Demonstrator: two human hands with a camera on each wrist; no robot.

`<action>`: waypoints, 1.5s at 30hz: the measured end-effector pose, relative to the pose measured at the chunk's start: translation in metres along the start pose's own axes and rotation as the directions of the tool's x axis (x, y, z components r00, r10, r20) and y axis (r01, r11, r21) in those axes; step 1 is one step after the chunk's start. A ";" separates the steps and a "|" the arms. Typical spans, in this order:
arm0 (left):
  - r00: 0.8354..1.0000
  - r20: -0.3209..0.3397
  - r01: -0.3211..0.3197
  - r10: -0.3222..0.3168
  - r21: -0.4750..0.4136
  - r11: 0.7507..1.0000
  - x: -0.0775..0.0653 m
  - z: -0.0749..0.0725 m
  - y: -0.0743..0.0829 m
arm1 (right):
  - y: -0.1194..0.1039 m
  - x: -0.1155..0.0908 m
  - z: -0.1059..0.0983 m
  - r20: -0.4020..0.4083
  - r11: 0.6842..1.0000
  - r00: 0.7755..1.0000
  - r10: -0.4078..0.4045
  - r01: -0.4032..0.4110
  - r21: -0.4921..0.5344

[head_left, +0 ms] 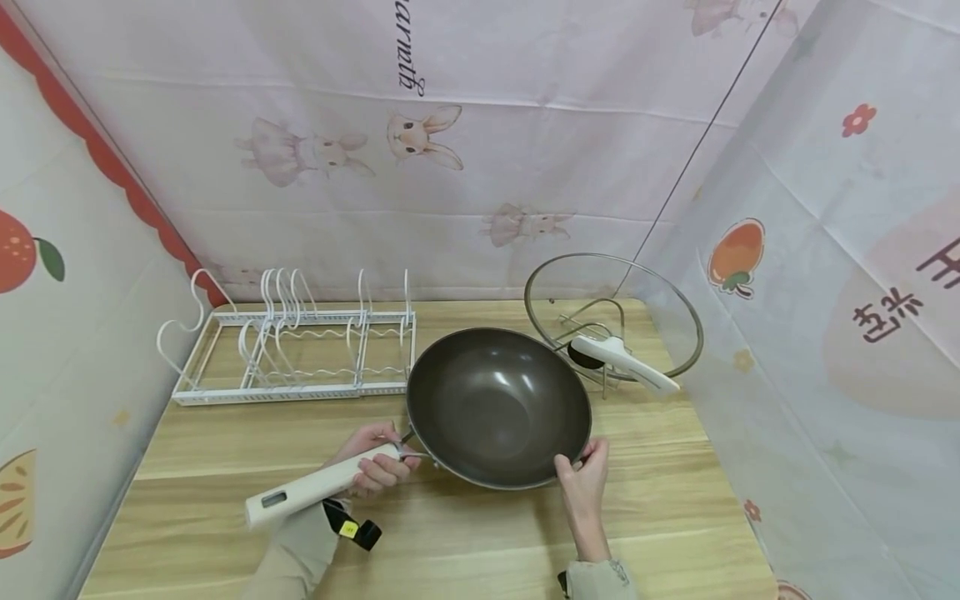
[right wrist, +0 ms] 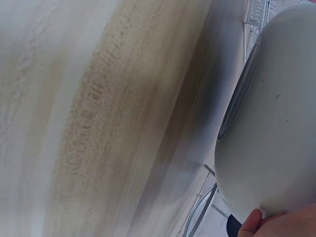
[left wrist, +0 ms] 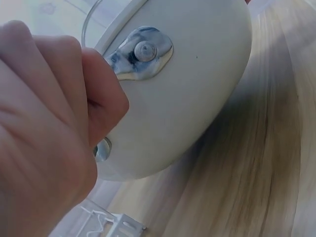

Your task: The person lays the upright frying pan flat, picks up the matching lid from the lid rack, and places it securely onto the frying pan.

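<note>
The left hand (head_left: 386, 472) is curled round the long cream handle (head_left: 318, 490) of a big round pan (head_left: 497, 412), dark inside and pale outside. The handle points to eight o'clock. The right hand (head_left: 587, 493) pinches the pan at four o'clock. The pan is up over the light wooden table (head_left: 457, 550). A white wire rack (head_left: 288, 392) sits at ten o'clock from it, a round glass lid (head_left: 618, 353) at two o'clock.

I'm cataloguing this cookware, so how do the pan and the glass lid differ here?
The pan is opaque and dark inside; the lid is see-through. The pan is held, the left hand gripping its pale handle and the right hand pinching its edge; the lid leans in a wire stand, touched by neither hand. Both are round, with pale handles.
</note>
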State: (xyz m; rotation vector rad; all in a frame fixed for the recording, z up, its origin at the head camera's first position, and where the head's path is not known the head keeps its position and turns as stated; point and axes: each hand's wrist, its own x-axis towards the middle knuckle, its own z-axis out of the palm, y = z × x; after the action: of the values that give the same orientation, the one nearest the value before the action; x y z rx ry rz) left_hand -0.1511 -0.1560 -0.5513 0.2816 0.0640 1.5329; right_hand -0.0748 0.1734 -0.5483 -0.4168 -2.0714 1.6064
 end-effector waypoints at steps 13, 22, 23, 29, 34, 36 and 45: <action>0.999 0.001 0.033 -0.033 0.017 0.999 -0.004 -0.013 0.007 | 0.041 0.004 0.006 -0.038 1.000 0.999 -0.016 0.015 -0.013; 0.997 0.014 0.070 -0.070 0.025 0.997 -0.006 -0.024 0.018 | 0.042 0.003 0.009 -0.050 1.000 0.999 -0.016 0.015 -0.012; 0.997 0.016 0.073 -0.074 0.024 0.997 -0.007 -0.025 0.019 | 0.042 0.002 0.010 -0.052 1.000 0.998 -0.016 0.016 -0.011; 0.997 0.014 0.073 -0.074 0.058 0.996 -0.010 -0.030 0.024 | 0.043 0.000 0.013 -0.058 1.000 0.998 -0.008 0.007 -0.018; 0.996 0.028 0.077 -0.080 0.103 0.992 -0.016 -0.036 0.027 | 0.025 -0.007 0.016 -0.066 1.000 0.998 -0.022 0.021 -0.018; 0.997 0.036 0.067 -0.073 0.131 0.989 -0.019 -0.039 0.029 | 0.011 -0.011 0.016 -0.073 0.999 0.997 -0.028 0.027 -0.018; 1.000 0.010 -0.027 0.025 0.312 0.950 -0.031 -0.046 0.033 | -0.006 -0.023 0.018 -0.050 1.000 0.998 0.023 -0.022 0.017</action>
State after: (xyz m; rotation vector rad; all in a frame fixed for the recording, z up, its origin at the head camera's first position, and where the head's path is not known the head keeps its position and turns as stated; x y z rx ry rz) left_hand -0.1947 -0.1798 -0.5921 0.5408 0.3019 1.5458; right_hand -0.0648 0.1453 -0.5500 -0.4720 -2.0212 1.6086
